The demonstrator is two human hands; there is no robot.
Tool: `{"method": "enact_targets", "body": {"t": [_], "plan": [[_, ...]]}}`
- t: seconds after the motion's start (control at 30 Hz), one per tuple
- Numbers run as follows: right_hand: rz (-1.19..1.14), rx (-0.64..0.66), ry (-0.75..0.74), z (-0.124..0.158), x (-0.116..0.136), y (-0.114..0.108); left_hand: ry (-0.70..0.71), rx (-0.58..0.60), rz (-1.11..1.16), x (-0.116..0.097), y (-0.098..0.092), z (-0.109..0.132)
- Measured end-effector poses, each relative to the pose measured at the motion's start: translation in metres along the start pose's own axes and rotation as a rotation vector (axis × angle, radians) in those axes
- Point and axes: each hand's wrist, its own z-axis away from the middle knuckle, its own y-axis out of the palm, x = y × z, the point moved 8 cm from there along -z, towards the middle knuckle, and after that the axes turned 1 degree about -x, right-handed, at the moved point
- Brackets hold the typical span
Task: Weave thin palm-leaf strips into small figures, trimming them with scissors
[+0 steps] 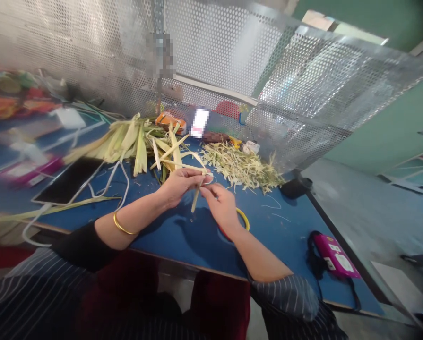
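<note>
Above the blue table, my left hand [181, 186] pinches a pale green-yellow leaf strip [196, 199], whose lower end hangs between my hands. My right hand [222, 204] is close beside it, with thumb and fingers closed at the same strip. A small white piece and a thin thread show at the fingertips; what they are exactly I cannot make out. Behind my right wrist, a yellow loop [245, 219] with some red is partly hidden. Just beyond my left hand lies a bundle of long leaf strips [128, 141]. A heap of short shredded strips [241, 165] spreads further right.
A perforated metal screen [225, 52] borders the table's [193, 250] far side. At the left lie a dark-screened phone or tablet [71, 179] and a white cable [126, 182]. A magenta box [337, 257] with a black strap sits at the right, near a black cylinder [292, 188].
</note>
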Motion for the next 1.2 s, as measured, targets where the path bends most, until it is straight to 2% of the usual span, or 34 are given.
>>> {"method": "enact_targets", "body": {"t": [0.1,0.2,0.43,0.53,0.6,0.7,0.77,0.9,1.0,1.2], "plan": [[-0.019,0.033,0.042,0.004,-0.008,0.014,0.0,0.024,-0.016,0.004,0.005,0.002],[0.007,0.04,0.061,0.005,-0.013,0.015,-0.015,0.006,-0.035,0.008,0.004,0.002],[-0.035,0.156,-0.043,0.003,-0.001,0.018,0.003,-0.041,-0.01,0.007,-0.001,0.0],[0.029,0.188,-0.068,0.004,0.002,0.017,-0.034,-0.061,0.016,0.008,-0.002,0.001],[0.104,0.13,-0.084,0.002,0.004,0.008,-0.058,-0.074,0.042,0.008,-0.004,0.0],[0.202,-0.131,-0.127,-0.002,0.007,-0.02,-0.072,-0.045,0.081,0.006,-0.005,-0.001],[0.249,-0.212,-0.153,-0.005,0.006,-0.027,-0.086,-0.001,0.099,0.006,-0.004,-0.002],[0.304,-0.057,-0.16,-0.009,-0.002,-0.01,-0.136,0.039,0.096,0.007,0.0,0.001],[0.347,-0.046,-0.164,-0.007,-0.002,-0.007,-0.143,-0.011,0.03,0.009,0.0,0.003],[0.363,0.04,-0.22,-0.005,0.011,-0.003,-0.022,-0.102,-0.115,0.005,-0.007,0.0]]}}
